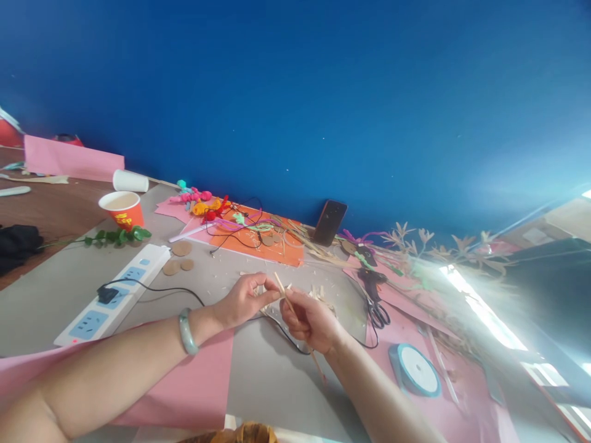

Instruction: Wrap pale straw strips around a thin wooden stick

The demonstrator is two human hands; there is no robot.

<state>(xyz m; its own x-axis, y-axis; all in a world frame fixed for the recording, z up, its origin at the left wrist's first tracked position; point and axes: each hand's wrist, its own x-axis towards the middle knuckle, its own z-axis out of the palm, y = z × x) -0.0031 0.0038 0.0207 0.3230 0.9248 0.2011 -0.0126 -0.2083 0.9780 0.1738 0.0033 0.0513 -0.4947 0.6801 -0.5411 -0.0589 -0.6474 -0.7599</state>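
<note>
Over the grey tabletop [272, 394] my two hands meet at a thin straw-coloured stick [317, 363]. My right hand [314, 320] is closed around it, and the stick slants out below the fingers. My left hand [244, 301], with a green bangle [186, 332] on its wrist, pinches thumb and forefinger together at the stick's upper end. A small pale bit shows between the fingertips, too small to name. Pale shavings [323, 295] lie on the table behind my right hand.
A white power strip [115, 295] and a red paper cup [124, 212] stand at left. A phone [330, 223] leans on the blue wall. Scissors [378, 314], a glue gun [372, 280] and a ribbon spool [415, 369] lie at right. Cords cross the table.
</note>
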